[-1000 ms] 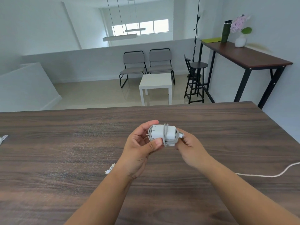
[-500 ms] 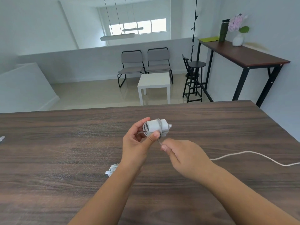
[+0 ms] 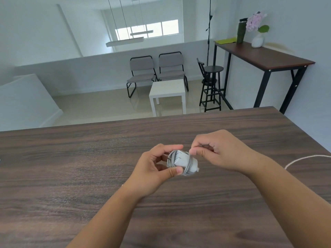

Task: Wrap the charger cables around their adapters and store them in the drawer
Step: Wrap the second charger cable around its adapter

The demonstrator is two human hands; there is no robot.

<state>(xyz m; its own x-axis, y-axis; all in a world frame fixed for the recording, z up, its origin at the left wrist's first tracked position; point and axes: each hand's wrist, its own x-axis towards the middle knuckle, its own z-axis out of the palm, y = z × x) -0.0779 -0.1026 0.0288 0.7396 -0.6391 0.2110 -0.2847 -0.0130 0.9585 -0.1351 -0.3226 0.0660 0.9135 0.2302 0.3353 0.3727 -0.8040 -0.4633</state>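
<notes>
white adapter (image 3: 182, 162) lying crosswise, left hand (image 3: 152, 173) gripping, prongs rightward

A dark wood-grain bench (image 3: 71, 176) fills the lower frame. Beyond it, at twelve o'clock, two grey chairs (image 3: 157, 70) stand behind a white side table (image 3: 167, 90). At one o'clock are a black stool (image 3: 212, 86) and a tall brown console table (image 3: 268, 56) bearing a dark bottle (image 3: 241, 30), a flower vase (image 3: 258, 40) and a green mat (image 3: 226, 40).

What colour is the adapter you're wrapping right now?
White adapter, wound with a light grey cable; seen in the head view.
</notes>
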